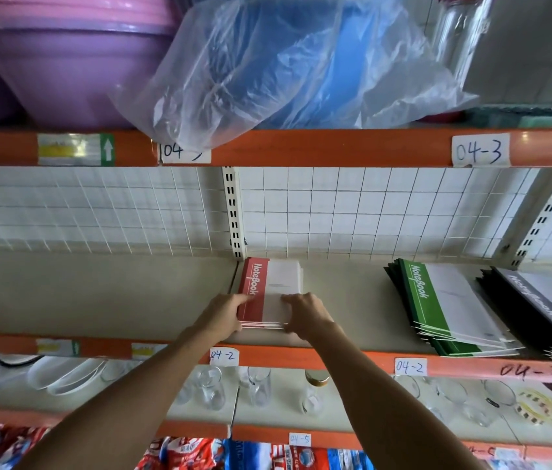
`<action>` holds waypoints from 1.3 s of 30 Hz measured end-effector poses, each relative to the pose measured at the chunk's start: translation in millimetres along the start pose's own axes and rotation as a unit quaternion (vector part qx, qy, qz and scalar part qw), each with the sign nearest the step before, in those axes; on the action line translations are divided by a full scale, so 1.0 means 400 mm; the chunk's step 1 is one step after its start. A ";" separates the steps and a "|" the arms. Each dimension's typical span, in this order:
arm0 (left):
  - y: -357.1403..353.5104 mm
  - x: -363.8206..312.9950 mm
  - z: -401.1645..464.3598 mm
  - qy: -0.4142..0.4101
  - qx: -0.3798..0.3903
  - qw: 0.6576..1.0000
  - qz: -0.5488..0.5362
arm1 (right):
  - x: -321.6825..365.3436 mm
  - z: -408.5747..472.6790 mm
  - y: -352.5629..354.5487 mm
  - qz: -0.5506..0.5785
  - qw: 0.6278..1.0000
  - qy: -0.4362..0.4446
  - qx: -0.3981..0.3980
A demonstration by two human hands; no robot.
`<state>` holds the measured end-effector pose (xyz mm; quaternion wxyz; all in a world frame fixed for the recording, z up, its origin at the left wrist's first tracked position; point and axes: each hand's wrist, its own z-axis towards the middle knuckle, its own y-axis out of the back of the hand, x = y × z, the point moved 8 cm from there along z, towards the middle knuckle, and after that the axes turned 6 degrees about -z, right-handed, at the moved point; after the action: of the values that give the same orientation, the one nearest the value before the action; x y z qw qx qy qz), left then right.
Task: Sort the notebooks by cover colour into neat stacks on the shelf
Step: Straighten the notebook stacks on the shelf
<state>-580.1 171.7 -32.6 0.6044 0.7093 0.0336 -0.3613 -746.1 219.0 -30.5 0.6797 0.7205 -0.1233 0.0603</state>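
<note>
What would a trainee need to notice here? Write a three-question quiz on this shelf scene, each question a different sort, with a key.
1. True or false: both hands are on the red notebook stack.
2. Multiple choice: which stack lies directly right of the red one on the same shelf? A) black B) green C) blue
3. Short answer: which stack looks tidier, red or green?

Key
1. True: the left hand and right hand grip its near corners.
2. B: the green notebook stack; the black notebook stack lies further right.
3. Red; the green stack's edges are fanned out.
</note>
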 end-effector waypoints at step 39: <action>-0.006 0.066 0.191 0.186 0.052 0.923 -0.333 | -0.121 0.215 -0.052 0.440 0.877 -0.194 0.017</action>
<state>-598.0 94.6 -49.8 0.3945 0.7422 0.3603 -0.4045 -794.4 139.2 -68.8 0.5330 0.6009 -0.5557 0.2148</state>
